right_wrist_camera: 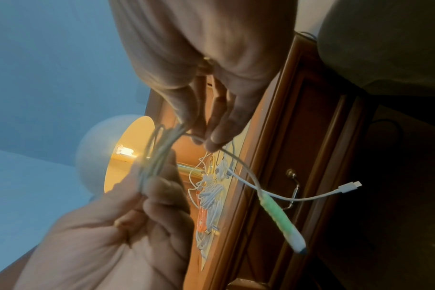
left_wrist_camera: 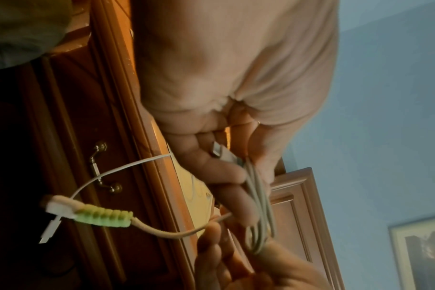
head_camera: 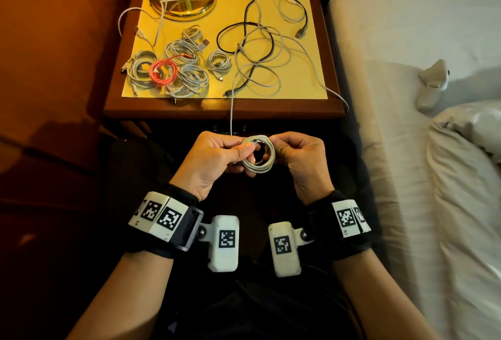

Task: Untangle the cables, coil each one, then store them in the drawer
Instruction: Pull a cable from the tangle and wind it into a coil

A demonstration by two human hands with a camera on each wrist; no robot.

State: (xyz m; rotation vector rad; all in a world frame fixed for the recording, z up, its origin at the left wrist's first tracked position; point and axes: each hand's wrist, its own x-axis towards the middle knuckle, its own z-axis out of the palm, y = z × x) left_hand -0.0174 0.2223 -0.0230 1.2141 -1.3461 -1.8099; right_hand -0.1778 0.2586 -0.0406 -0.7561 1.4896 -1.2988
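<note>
- Step: coiling; white cable coil [head_camera: 257,155] pinched by both hands, left hand [head_camera: 214,158] & right hand [head_camera: 301,155].
- Next, prob.: green-sleeved tail end [left_wrist_camera: 104,216] to be wound in, coil set on bench [head_camera: 306,87].

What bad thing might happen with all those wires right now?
1. The white coil is only pinched by the left hand and right hand; it might spring open if either loosens.
2. Its loose end with the green sleeve dangles free and could snag the drawer handle.
3. A white cable hanging over the nightstand edge near the hands may get caught and drag the tangled cables.
</note>
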